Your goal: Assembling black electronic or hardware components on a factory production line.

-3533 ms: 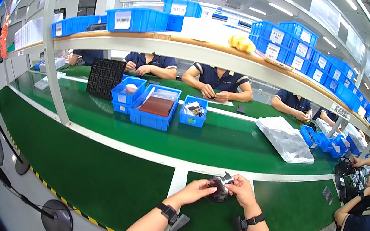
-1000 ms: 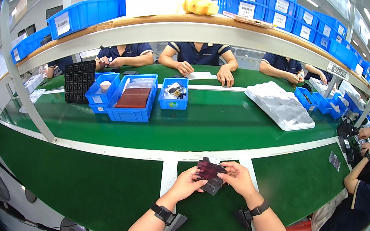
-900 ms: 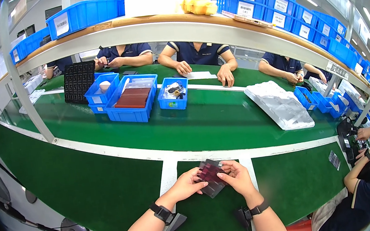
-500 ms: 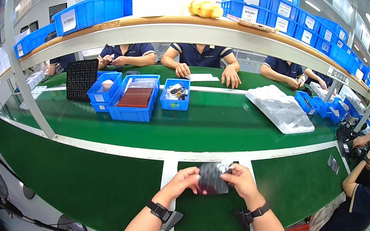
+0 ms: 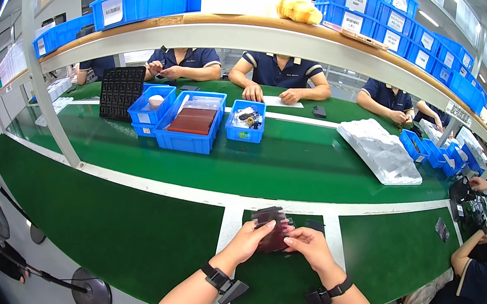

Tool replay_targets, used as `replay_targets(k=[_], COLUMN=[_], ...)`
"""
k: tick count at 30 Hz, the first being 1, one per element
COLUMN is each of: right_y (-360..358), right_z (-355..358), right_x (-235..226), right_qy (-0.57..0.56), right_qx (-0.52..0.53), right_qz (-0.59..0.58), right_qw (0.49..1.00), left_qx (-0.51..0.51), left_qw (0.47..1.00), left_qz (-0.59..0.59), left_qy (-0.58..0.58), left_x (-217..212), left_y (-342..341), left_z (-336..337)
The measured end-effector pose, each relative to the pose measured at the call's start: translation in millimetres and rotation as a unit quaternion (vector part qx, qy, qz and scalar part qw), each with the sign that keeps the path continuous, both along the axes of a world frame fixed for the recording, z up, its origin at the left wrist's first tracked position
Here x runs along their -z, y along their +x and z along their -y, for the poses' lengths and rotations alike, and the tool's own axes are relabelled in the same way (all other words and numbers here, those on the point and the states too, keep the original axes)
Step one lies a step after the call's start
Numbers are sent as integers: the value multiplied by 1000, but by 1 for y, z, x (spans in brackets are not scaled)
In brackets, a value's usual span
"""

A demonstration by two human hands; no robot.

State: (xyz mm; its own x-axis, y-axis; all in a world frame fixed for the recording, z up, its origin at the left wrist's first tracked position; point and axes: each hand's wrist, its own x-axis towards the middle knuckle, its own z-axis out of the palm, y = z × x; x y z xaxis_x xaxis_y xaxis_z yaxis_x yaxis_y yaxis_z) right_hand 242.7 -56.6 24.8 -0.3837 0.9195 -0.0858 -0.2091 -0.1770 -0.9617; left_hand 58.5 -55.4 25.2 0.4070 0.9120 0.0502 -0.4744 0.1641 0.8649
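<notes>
Plainly, the dark reddish piece [image 5: 273, 234] sits between both hands

From my remote seat I take that piece as the clock's hub. The left hand [image 5: 244, 242] comes in between eight and nine, gripping it narrowly with the thumb laid across its face. The right hand [image 5: 309, 243] is at four, thumb and fingertips closed on its right edge. Its longer side seems to run twelve to six, though motion blur softens the outline and I cannot tell whether it is one sheet or several. Neither hand has to reach; the left covers more of it, so I judge that side bears it, leaving the right freer to shift.

Just beyond the right hand, at three, a small dark flat piece [image 5: 314, 225] lies on the green bench [image 5: 275, 298]. Farther off, a blue bin of brown-red sheets [image 5: 184, 142] stands at eleven, and a white molded slab [image 5: 379, 152] at two.
</notes>
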Motion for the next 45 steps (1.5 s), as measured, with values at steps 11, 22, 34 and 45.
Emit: replay_targets(k=[11, 22, 34, 45], right_y=[-3, 0, 43, 87], right_z=[-1, -7, -29, -32], right_x=[11, 4, -3, -7], right_qy=[124, 69, 94, 3], right_qx=[101, 126, 295, 119], right_qz=[45, -16, -12, 199], right_qw=[986, 989, 951, 973], left_qx=[-52, 59, -62, -99], left_qw=[993, 980, 982, 983], left_qz=[-107, 136, 149, 133], left_qy=[7, -134, -94, -73], left_x=[7, 6, 3, -1], left_y=[16, 13, 11, 7], left_z=[8, 6, -2, -2])
